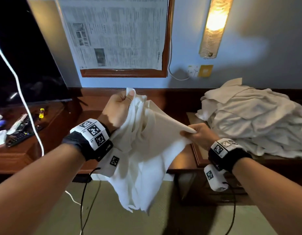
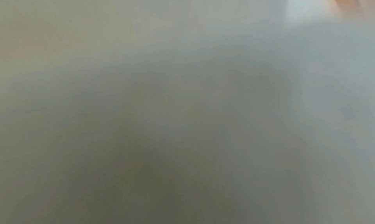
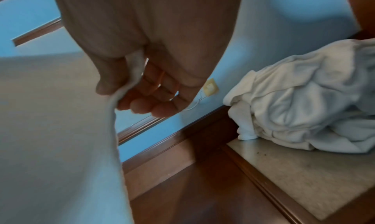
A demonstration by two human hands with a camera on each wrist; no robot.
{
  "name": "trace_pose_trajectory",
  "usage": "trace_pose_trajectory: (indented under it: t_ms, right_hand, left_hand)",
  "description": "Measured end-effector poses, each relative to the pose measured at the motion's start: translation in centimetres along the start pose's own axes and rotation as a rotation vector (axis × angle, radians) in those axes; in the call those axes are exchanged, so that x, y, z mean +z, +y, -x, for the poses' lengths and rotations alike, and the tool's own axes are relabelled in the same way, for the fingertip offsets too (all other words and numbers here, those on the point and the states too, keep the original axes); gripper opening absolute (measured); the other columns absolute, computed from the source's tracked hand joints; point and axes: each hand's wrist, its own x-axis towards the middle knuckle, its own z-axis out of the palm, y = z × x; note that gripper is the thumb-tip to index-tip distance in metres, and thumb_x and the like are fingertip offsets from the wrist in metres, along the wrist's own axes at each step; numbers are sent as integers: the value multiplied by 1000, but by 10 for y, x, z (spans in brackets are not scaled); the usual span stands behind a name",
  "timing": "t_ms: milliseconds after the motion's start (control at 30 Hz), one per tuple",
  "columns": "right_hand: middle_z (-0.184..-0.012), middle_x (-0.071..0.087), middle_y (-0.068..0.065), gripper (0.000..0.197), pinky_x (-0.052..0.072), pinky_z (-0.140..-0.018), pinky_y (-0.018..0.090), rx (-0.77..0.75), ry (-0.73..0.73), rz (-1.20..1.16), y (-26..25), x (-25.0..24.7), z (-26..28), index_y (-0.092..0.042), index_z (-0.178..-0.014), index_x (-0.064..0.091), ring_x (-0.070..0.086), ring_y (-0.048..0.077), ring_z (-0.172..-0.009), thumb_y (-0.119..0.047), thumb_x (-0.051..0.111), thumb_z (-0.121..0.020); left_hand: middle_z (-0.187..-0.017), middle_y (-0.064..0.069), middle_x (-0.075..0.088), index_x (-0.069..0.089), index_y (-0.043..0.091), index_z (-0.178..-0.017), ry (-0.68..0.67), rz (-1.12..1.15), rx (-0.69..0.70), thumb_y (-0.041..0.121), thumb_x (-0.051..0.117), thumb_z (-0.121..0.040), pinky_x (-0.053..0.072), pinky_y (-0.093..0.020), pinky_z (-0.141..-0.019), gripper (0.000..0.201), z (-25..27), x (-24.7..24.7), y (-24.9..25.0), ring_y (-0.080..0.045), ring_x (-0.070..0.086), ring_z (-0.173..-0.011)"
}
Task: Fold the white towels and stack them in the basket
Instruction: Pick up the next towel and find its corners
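A white towel [image 1: 143,160] hangs in the air between my hands, above the floor in front of the wooden desk. My left hand [image 1: 120,106] is raised and pinches the towel's upper corner between thumb and fingers. Lower and to the right, my right hand [image 1: 195,134] pinches another edge and pulls it taut. In the right wrist view my thumb and fingers [image 3: 129,92] clamp the towel's hem [image 3: 50,131]. The left wrist view is filled by blurred white cloth [image 2: 182,99]. A heap of crumpled white towels [image 1: 253,119] lies on the desk at the right. No basket is in view.
A dark TV screen [image 1: 26,56] stands at the left, with remotes and small items [image 1: 16,131] on the desk [image 1: 50,133] below it. A framed board covered with newspaper [image 1: 116,34], a lit wall lamp [image 1: 214,26] and a socket [image 1: 193,71] are on the wall. Cables hang near my arms.
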Motion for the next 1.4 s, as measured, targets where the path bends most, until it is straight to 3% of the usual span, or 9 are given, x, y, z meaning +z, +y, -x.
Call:
trace_pose_trajectory:
  t_ms: [133,233,333,433,633,767,867,1100,1400]
  right_hand:
    - [-54,57,-2,17,42,-49,26,63,220,-175,-2,-19,-8,-12,-70,70,50,11,-47,-16,77,-84]
    - [-69,65,-2,10,48,-61,30,-52,315,-109,-24,-33,-16,-11,-84,76,58,7,-59,-8,68,-91]
    - [-82,69,-7,20,52,-76,30,-239,338,-48,-75,-38,-25,-9,-91,74,61,-4,-74,2,58,-92]
    - [-90,72,-6,24,53,-85,30,-511,338,-11,-135,-39,-28,-24,-88,72,65,1,-88,-5,56,-89]
    - [-80,71,-12,20,50,-77,16,-612,165,-133,-228,-20,-14,-14,-88,71,64,0,-76,5,65,-88]
    - [-76,69,-13,13,46,-71,14,-727,96,-175,-271,-14,-2,-13,-89,75,60,-3,-73,-1,71,-86]
    - [-73,58,-3,9,40,-65,19,-794,68,-137,-298,-19,3,-3,-83,74,50,5,-71,-7,69,-90]
    - [-84,75,-13,15,50,-75,16,-890,18,-143,-328,-26,17,-21,-89,74,68,0,-80,-6,72,-87]
    - [-79,71,-10,10,46,-67,12,-824,37,-214,-325,-22,15,-5,-98,72,61,-3,-72,-7,64,-92]
  left_hand:
    - [-65,20,70,64,16,-84,17,-77,37,23,39,-109,47,-11,-63,36,-2,-2,0,8,64,-64]
    - [-63,13,65,68,22,-75,-35,-221,119,36,45,-107,45,-23,-69,42,-9,-19,-5,-3,56,-63]
    - [-79,-3,63,73,14,-82,-436,-360,102,54,55,-95,42,-34,-77,46,-10,-38,12,-17,53,-77]
    - [-101,7,76,77,11,-101,-721,-621,87,37,56,-97,50,-22,-91,34,-9,-56,55,-10,69,-98]
    - [-98,-9,73,78,12,-96,-293,-526,389,39,64,-90,53,-44,-91,32,-15,-92,110,-21,69,-95]
    - [-86,-8,68,76,3,-96,-204,-329,551,27,62,-91,52,-34,-75,28,-8,-88,124,-33,62,-80]
    - [-82,0,72,77,6,-95,-134,-197,637,22,64,-90,51,-26,-73,21,-5,-84,137,-15,63,-75]
    - [-87,9,77,78,12,-94,-167,41,738,11,66,-86,52,-15,-75,15,-9,-75,156,-2,70,-81]
    - [-82,7,77,77,9,-88,-195,171,717,19,74,-79,54,-17,-74,13,-21,-66,153,-4,70,-76]
